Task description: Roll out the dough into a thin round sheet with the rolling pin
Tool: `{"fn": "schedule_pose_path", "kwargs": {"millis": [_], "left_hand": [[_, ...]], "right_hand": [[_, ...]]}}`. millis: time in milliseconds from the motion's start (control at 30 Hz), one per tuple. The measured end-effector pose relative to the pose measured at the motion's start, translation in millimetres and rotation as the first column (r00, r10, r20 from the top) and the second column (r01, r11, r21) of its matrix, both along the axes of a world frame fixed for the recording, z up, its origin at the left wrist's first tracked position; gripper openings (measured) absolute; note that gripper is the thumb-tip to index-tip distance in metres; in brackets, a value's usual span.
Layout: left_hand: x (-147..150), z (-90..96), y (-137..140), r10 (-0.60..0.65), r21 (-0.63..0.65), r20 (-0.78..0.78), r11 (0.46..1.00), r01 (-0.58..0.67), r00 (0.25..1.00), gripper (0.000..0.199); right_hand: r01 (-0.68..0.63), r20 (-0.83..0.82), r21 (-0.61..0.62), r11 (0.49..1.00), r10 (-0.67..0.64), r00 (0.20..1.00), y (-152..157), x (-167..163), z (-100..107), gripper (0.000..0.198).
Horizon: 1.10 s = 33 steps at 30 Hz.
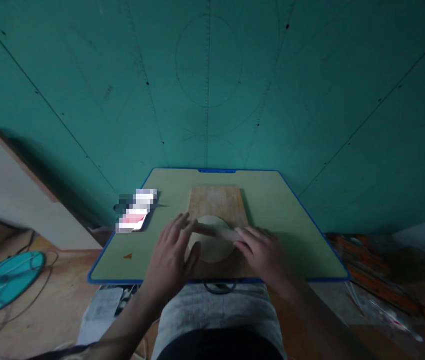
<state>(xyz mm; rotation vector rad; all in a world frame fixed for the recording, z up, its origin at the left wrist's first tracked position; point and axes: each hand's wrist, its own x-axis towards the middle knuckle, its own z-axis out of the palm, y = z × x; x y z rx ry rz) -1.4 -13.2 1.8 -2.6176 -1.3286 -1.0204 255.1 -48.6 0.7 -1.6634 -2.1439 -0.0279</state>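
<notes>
Head view. Left hand (pixel 175 245), half-closed with thumb spread, and right hand (pixel 263 252), fingers curled, hold opposite ends of a thin rolling pin (pixel 218 231). The pin lies across a flattened dough round (pixel 212 251) on a wooden cutting board (pixel 216 200) (itself on a blue-edged table (pixel 283 200)). A smartphone (pixel 137 212) lies near the table's left edge.

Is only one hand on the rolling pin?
No, the left hand and right hand are both on the rolling pin, one at each end.
</notes>
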Motion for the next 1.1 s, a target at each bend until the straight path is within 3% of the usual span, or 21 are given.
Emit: {"fn": "schedule_pose_path", "kwargs": {"millis": [100, 267, 433, 567, 733, 867, 1100], "left_hand": [[9, -16.3, -4, -0.054, -0.045, -0.171, 0.998, 0.047, 0.984, 0.041], [19, -33.9, 10, 0.042, -0.025, -0.243, 0.998, -0.049, 0.969, 0.057], [30, -21.5, 49, 0.074, -0.076, -0.338, 0.991, -0.106, 0.938, 0.066], [41, -11.2, 86, 0.143, -0.087, -0.373, 0.978, -0.188, 0.917, 0.063], [51, -3.7, 115, 0.203, -0.104, -0.435, 0.957, -0.272, 0.877, 0.063], [46, -7.0, 95, 0.213, -0.079, -0.417, 0.960, -0.269, 0.884, 0.062], [18, -24.4, -14, 0.063, -0.014, -0.295, 0.997, -0.070, 0.954, 0.049]], "right_hand": [[-0.076, 0.084, -0.021, 0.997, 0.078, 0.993, 5, -20, 1, 0.018], [-0.057, 0.168, -0.008, 0.998, 0.057, 0.984, 31, -24, -5, 0.042], [0.008, 0.184, -0.089, 0.996, 0.008, 0.983, 88, -17, -6, 0.052], [0.077, 0.189, -0.184, 0.980, -0.042, 0.981, 136, -15, -1, 0.046], [0.194, 0.173, -0.209, 0.958, -0.159, 0.972, 163, -18, 8, 0.039], [0.180, 0.172, -0.173, 0.968, -0.150, 0.974, 136, -22, 9, 0.033], [-0.017, 0.147, 0.010, 1.000, 0.016, 0.989, 45, -16, -8, 0.038]]}}
